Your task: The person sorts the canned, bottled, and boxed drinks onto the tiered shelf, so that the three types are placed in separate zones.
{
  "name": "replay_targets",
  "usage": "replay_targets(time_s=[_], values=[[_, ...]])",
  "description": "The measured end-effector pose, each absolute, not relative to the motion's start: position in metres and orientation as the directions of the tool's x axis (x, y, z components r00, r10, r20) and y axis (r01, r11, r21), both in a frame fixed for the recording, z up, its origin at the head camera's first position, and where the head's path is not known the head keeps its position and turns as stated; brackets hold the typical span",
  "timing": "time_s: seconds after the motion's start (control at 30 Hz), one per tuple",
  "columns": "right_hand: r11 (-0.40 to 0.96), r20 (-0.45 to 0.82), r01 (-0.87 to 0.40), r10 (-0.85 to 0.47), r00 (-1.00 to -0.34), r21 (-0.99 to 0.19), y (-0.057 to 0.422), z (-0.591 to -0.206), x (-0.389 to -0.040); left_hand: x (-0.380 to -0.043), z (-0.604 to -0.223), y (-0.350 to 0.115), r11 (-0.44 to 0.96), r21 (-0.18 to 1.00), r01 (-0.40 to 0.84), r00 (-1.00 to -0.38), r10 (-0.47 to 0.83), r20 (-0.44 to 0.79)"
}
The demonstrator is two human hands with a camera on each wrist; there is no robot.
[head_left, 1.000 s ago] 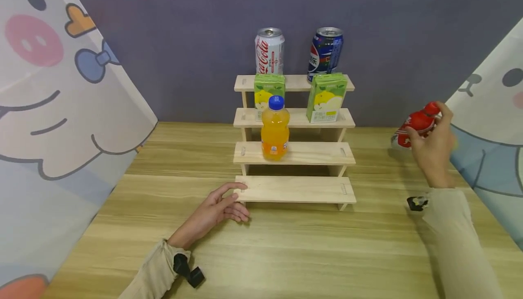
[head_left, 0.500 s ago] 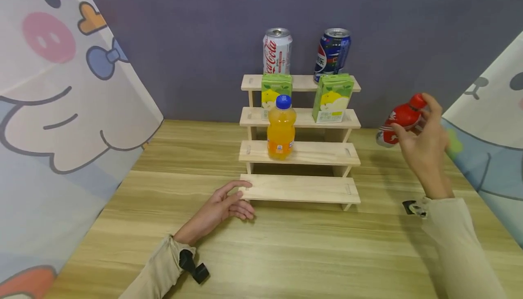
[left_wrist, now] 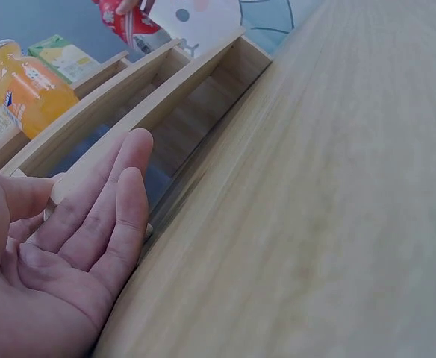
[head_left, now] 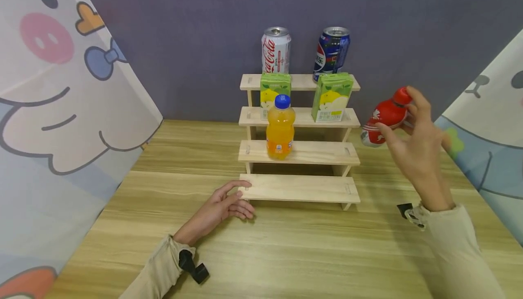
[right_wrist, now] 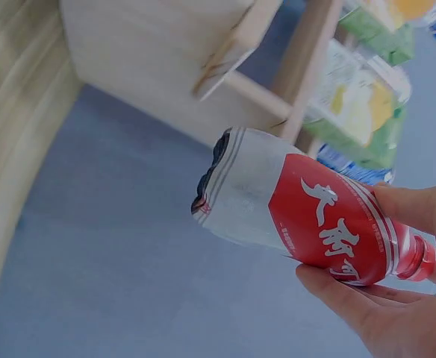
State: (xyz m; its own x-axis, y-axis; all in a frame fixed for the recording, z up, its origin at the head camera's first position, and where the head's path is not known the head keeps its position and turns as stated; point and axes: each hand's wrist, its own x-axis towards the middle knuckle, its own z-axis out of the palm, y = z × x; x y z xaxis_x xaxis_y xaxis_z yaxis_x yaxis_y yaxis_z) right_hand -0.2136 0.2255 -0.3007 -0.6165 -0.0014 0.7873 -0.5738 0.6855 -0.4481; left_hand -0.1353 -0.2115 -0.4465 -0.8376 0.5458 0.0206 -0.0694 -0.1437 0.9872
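Observation:
My right hand [head_left: 416, 140] grips a small red-labelled cola bottle [head_left: 386, 115] around its upper part. The bottle is tilted, red cap up toward the right and base toward the shelf, raised above the table; in the right wrist view its clear lower part shows. At the left end of the lowest step of a wooden stepped shelf [head_left: 298, 188], my left hand [head_left: 216, 206] holds the board's corner between index finger and thumb, the other fingers lower in front. An orange soda bottle [head_left: 280, 129] with a blue cap stands upright on the second step from the bottom, left of middle.
Two green juice cartons [head_left: 333, 99] stand on the third step, the left one partly behind the orange bottle. A white cola can [head_left: 276, 51] and a blue cola can [head_left: 332, 54] occupy the top step. Cartoon-printed cloths [head_left: 45, 85] flank the wooden table [head_left: 310, 253].
My right hand has carried the red-labelled bottle left and slightly up, off the table toward the shelf. The left hand keeps its place on the lowest step; the head view has shifted slightly.

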Motion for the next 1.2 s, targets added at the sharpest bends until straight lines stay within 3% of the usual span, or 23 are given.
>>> replay_targets(time_s=[0.43,1.2], values=[[0.679,0.791,-0.617,-0.085,-0.606,-0.399,0.199,-0.283,-0.192,-0.139,-0.446,-0.210,-0.142,0.988,-0.063,-0.834,0.552,0.027],[0.613,0.789,-0.686,-0.159,-0.594,-0.392,0.163,-0.288,-0.196,-0.139,-0.448,-0.212,-0.162,0.985,-0.065,-0.834,0.550,0.035]])
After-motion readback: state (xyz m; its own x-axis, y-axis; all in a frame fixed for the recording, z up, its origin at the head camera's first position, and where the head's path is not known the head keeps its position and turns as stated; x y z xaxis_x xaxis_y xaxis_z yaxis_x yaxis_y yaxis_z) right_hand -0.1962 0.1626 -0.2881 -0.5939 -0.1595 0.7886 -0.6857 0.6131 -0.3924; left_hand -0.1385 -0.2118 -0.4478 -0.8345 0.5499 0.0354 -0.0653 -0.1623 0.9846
